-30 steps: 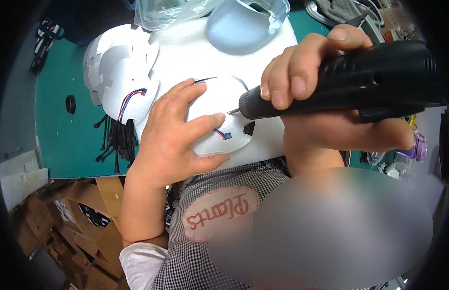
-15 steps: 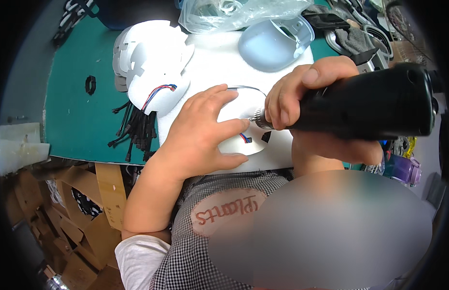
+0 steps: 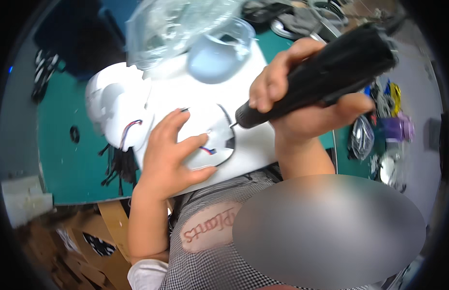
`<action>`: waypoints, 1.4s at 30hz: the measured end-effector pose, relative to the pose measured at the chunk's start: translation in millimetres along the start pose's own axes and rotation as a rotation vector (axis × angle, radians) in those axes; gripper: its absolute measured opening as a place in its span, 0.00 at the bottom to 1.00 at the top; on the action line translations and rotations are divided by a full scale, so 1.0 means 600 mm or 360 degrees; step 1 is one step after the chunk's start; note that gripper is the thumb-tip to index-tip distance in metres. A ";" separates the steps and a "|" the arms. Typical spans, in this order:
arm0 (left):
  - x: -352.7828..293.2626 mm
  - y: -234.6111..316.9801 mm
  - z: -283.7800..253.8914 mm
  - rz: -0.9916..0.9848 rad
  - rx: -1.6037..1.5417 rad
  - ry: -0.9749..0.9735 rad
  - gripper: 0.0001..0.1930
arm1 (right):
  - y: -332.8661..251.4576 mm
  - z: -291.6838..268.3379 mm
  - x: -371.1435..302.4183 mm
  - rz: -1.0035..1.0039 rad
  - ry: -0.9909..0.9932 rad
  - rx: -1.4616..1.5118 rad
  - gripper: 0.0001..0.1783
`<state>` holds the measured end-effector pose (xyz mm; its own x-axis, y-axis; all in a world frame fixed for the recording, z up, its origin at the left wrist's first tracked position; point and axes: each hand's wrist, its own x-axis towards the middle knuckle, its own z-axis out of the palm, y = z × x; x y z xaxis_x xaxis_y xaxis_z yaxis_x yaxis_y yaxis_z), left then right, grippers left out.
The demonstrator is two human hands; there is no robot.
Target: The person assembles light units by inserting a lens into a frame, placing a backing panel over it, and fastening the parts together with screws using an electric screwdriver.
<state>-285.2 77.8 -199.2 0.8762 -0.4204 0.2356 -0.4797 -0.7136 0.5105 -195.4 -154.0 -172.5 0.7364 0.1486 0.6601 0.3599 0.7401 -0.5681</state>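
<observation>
A white rounded plastic part (image 3: 198, 126) with a dark edge on its right lies on a white foam pad (image 3: 256, 137). Short red and blue wires (image 3: 207, 151) show on it. Fingers spread, my left hand (image 3: 171, 150) rests on the part from its left side. My right hand (image 3: 292, 96) grips a black electric screwdriver (image 3: 335, 70), tilted with its bit pointing down and left. The bit's tip is near the part's right edge; whether it touches cannot be told. A pale blue curved shell (image 3: 212, 63) sits farther back on the pad.
Stacked white shells (image 3: 115, 94) and a bundle of black connector cables (image 3: 122, 166) are to the left, with a black ring (image 3: 75, 134) beyond. A clear plastic bag (image 3: 161, 36) lies behind. Purple container (image 3: 397, 128) at right; cardboard boxes (image 3: 113, 220) below left.
The screwdriver's bit has come away from the part's middle to near its right edge, and its body tilts more steeply. My left hand stays on the part. The whole view has shifted and turned.
</observation>
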 end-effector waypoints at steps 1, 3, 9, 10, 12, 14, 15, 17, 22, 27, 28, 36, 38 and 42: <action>0.000 -0.002 0.000 0.0021 -0.0009 -0.0002 0.27 | -0.032 -0.009 0.005 -0.0088 -0.0020 -0.0121 0.58; -0.007 0.003 -0.002 0.0003 0.0029 0.0008 0.28 | -0.108 -0.052 0.012 -0.0243 -0.0252 -0.0335 0.59; 0.001 -0.004 0.007 -0.0005 -0.0038 0.0015 0.29 | -0.214 -0.092 -0.068 -0.0284 0.0238 -0.0783 0.57; 0.002 -0.005 0.008 0.0016 -0.0055 -0.0002 0.29 | -0.211 -0.096 -0.081 -0.0287 0.0256 -0.0809 0.57; 0.003 0.000 0.007 -0.0026 -0.0012 -0.0031 0.29 | -0.194 -0.102 -0.103 -0.0423 0.0728 -0.0947 0.58; 0.000 0.002 0.008 -0.0017 -0.0010 -0.0050 0.29 | -0.197 -0.104 -0.123 -0.0365 0.0829 -0.1115 0.58; -0.001 0.000 0.010 0.0001 -0.0022 -0.0041 0.30 | -0.199 -0.105 -0.131 -0.0301 0.0920 -0.1261 0.58; -0.002 0.000 0.010 0.0025 -0.0025 -0.0044 0.30 | -0.197 -0.114 -0.144 -0.0234 0.1026 -0.1369 0.56; 0.000 0.003 0.013 0.0003 -0.0039 -0.0053 0.30 | -0.188 -0.137 -0.158 -0.0259 0.1097 -0.1427 0.54; -0.002 0.004 0.013 -0.0007 -0.0072 -0.0043 0.30 | -0.180 -0.157 -0.165 -0.0275 0.1164 -0.1440 0.54; -0.001 0.005 0.012 -0.0004 -0.0056 -0.0050 0.30 | -0.180 -0.156 -0.165 -0.0276 0.1166 -0.1438 0.54; -0.002 0.009 0.008 -0.0028 -0.0052 -0.0048 0.30 | -0.199 -0.139 -0.152 -0.0413 0.1162 -0.1234 0.57; -0.003 0.011 0.004 -0.0066 -0.0071 -0.0037 0.30 | -0.204 -0.139 -0.149 -0.0466 0.1115 -0.1207 0.57; 0.004 0.023 -0.017 0.0034 0.0242 -0.0190 0.31 | -0.214 -0.129 -0.137 -0.0678 0.0905 -0.0862 0.58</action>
<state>-289.2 72.4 -182.9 0.8584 -0.4934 0.1403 -0.5074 -0.7767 0.3732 -257.6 -312.2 -192.0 0.5992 -0.5225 0.6066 0.7832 0.2256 -0.5793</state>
